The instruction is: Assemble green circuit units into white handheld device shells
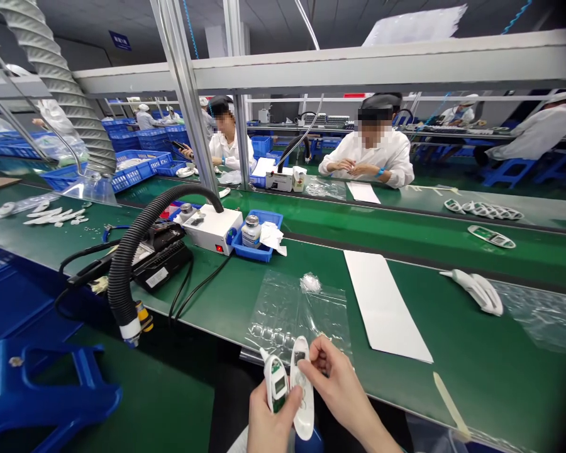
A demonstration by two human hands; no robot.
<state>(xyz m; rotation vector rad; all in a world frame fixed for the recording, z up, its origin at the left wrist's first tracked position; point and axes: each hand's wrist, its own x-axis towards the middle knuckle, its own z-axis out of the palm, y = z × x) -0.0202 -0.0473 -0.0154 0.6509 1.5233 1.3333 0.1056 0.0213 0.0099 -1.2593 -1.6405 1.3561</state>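
Observation:
Near the table's front edge, my left hand (276, 415) is closed round an open ear thermometer body (277, 382), a white housing with a pointed probe tip, green circuit board and small display. My left thumb also presses on the long white cover (304, 412) beside it. My right hand (332, 371) has its thumb on the cover's upper part, by the dark window, with the fingers curled at the cover's right edge. Whether a small piece sits between those fingers is hidden. Just beyond both hands lies a clear plastic bag (278, 308) with a small clump of clear pieces (310, 283) on it.
White paper (387, 305) lies to the right, then white housings (478, 290). A fume hose (122, 270), white box (214, 228) and blue tray (259, 253) with a bottle stand left. Beyond runs a green conveyor (382, 228) carrying a housing (492, 237). Co-workers sit opposite.

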